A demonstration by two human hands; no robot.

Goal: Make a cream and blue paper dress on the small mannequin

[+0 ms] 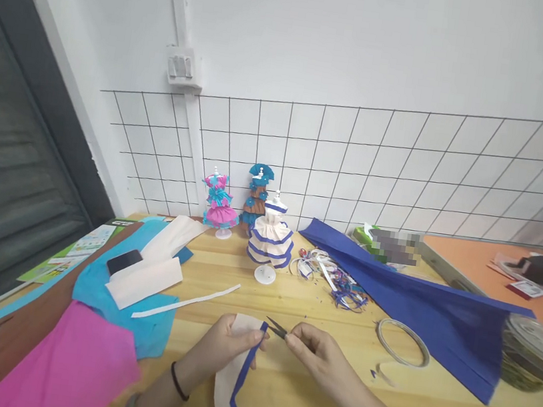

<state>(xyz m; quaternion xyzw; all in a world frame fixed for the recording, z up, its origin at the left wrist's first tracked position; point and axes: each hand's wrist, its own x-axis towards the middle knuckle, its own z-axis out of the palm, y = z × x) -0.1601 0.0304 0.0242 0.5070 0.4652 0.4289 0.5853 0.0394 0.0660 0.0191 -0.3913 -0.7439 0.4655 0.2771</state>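
My left hand, closed with thumb over fingers, pinches a cream crepe-paper strip edged with a blue band. The strip hangs down past the near edge of view. Just right of its top corner, my right hand is closed around small scissors with dark, pointed blades aimed left at the blue edge; their handles are hidden in the fingers. Beyond both hands stands a little dress form in a cream, blue-trimmed layered dress.
Two more dressed forms, pink-turquoise and teal-brown, stand by the wall. Left lie coloured paper sheets, a phone and a thin white strip. Right are paper scraps, a tape roll and a long blue sheet.
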